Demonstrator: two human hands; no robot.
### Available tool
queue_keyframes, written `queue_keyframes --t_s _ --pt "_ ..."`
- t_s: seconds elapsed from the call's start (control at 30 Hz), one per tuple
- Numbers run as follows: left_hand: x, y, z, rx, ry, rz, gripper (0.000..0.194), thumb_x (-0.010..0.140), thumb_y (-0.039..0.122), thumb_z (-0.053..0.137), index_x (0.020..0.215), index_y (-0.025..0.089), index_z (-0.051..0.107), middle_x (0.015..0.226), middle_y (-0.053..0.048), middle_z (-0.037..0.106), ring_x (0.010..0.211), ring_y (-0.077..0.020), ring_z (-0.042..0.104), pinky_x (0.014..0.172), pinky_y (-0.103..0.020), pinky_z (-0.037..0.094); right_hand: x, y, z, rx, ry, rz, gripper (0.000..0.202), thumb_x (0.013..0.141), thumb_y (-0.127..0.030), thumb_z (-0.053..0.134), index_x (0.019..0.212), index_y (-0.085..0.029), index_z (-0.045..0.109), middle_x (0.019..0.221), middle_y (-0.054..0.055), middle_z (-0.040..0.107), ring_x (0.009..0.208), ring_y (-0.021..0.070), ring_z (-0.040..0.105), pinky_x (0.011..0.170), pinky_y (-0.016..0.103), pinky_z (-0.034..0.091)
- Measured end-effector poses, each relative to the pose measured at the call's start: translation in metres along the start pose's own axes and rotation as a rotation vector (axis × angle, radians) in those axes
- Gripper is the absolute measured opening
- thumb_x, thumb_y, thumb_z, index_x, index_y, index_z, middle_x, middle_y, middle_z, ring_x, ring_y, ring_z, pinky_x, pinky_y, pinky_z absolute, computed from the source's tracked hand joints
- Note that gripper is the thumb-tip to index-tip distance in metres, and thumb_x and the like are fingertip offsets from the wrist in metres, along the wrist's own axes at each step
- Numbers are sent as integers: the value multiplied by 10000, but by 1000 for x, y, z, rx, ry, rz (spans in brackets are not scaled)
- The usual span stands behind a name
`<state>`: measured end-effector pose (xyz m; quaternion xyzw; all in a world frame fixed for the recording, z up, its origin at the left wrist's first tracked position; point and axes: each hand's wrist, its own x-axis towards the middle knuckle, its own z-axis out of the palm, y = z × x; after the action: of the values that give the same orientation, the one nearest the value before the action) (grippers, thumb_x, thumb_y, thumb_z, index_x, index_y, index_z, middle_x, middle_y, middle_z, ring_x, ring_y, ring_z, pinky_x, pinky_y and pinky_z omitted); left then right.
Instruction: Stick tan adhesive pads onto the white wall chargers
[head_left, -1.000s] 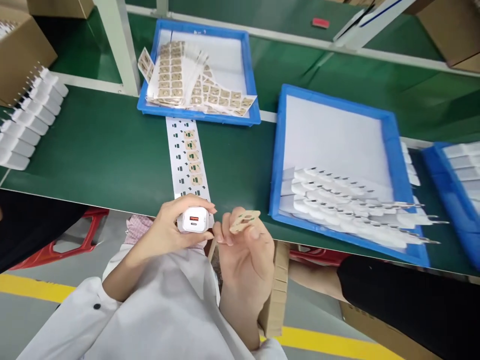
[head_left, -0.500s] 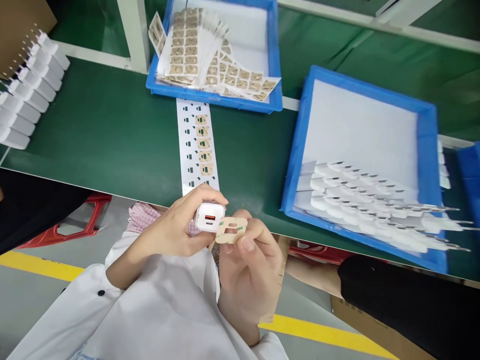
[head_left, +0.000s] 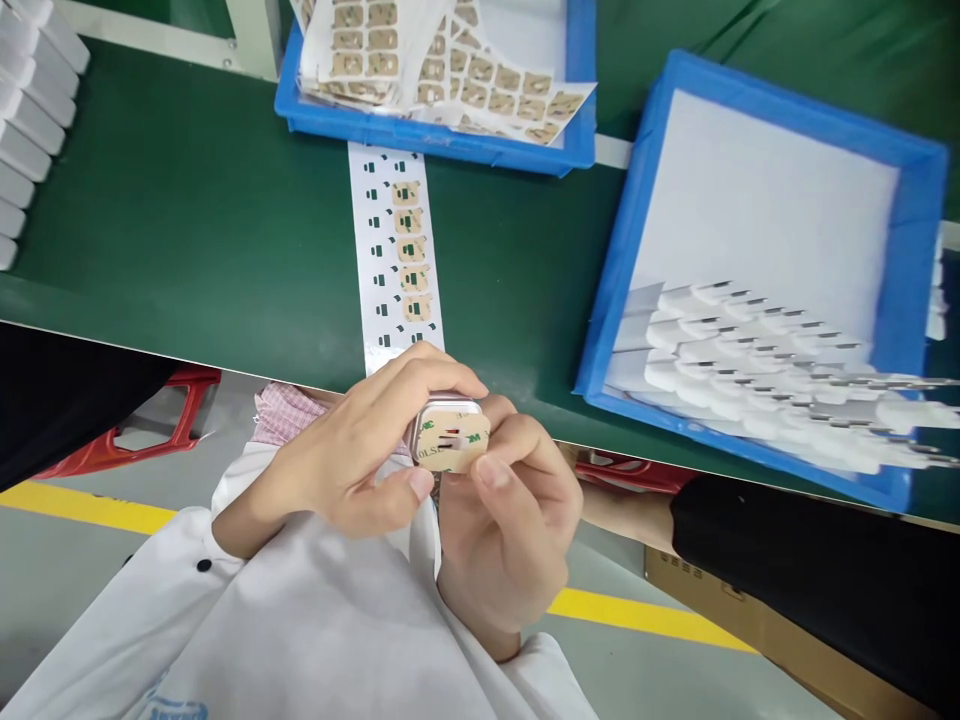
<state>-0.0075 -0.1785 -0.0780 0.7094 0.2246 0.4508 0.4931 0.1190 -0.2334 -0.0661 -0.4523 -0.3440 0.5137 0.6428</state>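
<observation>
Since the earlier frame, the tan sticker (head_left: 466, 462) has moved from beside the white charger (head_left: 454, 406) onto its port face, and both hands have shifted slightly right in the view. The charger is in the left hand (head_left: 360, 450), just off the near edge of the green surface (head_left: 195, 210); its fingers are clamped on the charger, reaching along the far side, with the thumb at the near left corner. The right hand (head_left: 521, 500) has its fingers together on the sticker, thumb and forefinger pinching the near right corner. The port openings show through the cut-outs. Beyond the hands, a white label sheet (head_left: 386, 235) lies on the surface, a column of tan stickers on its right side. Its far end meets a blue tray (head_left: 442, 138) with a fanned pile of sticker sheets (head_left: 364, 60). To the right, a second blue tray (head_left: 802, 105) holds rows of white plugs (head_left: 757, 385) at its near end. More white blocks (head_left: 30, 115) stand in a row at far left.
</observation>
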Motion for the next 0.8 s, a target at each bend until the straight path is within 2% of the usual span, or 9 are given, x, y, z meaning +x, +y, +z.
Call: queue_keyframes --t_s 0.13,0.23,0.33,0.43,0.47,0.53,0.63,0.7,0.8 --pt "-2 -1 -5 -36 9 -33 393 984 450 481 1326 260 514 1119 -90 581 963 -247 591 828 -415 525 2 -1 1 45 8 -7 250 874 -278 689 663 -227 566 667 -27 439 617 134 426 593 289 379" --pt "-2 -9 -4 -29 39 -27 404 960 391 587 1347 281 539 1199 -90 580 1067 -252 592 894 -403 521 3 -1 2 85 63 -44 267 889 -287 657 660 -235 531 660 -28 416 594 140 417 589 302 391" --pt "-3 -22 11 -89 178 0 405 845 416 779 1174 279 588 1060 -48 570 958 -204 578 846 -355 507 4 -1 4 92 137 -45 269 910 -324 617 681 -245 499 685 -29 373 587 143 403 583 306 391" --pt "-6 -30 37 -267 277 13 462 807 529 791 1077 273 516 974 -21 497 874 -176 547 803 -345 511 6 -2 10 122 201 -95 287 912 -338 601 679 -238 465 701 -32 322 599 137 401 579 298 403" --pt "-8 -31 44 -301 275 10 479 828 566 753 1114 277 499 1016 -34 490 924 -191 561 842 -369 524 9 -2 12 126 236 -129 289 913 -338 592 676 -236 463 698 -32 314 607 138 410 597 300 424" --pt "-10 -28 54 -302 232 -20 523 889 613 652 1252 281 475 1194 -91 496 1161 -264 560 1002 -460 512 16 -1 14 99 346 -217 280 912 -332 585 670 -241 479 689 -30 324 613 139 409 668 318 467" --pt "-13 -21 52 -273 100 -89 534 976 599 515 1406 290 439 1438 -128 484 1417 -328 446 1171 -523 415 33 5 14 4 514 -368 259 880 -337 645 660 -271 525 677 -22 382 643 161 422 761 362 493" --pt "-15 -18 45 -252 25 -128 492 992 510 544 1430 317 431 1440 -107 530 1360 -307 520 1125 -474 470 43 9 12 -10 574 -443 239 852 -336 691 658 -291 558 670 -18 424 685 180 458 795 381 495" --pt "-17 -21 37 -191 20 -162 498 950 395 652 1393 332 435 1264 -82 607 1138 -258 629 954 -396 548 51 12 11 1 546 -460 217 885 -266 633 675 -280 582 680 -30 433 712 152 486 827 352 469"
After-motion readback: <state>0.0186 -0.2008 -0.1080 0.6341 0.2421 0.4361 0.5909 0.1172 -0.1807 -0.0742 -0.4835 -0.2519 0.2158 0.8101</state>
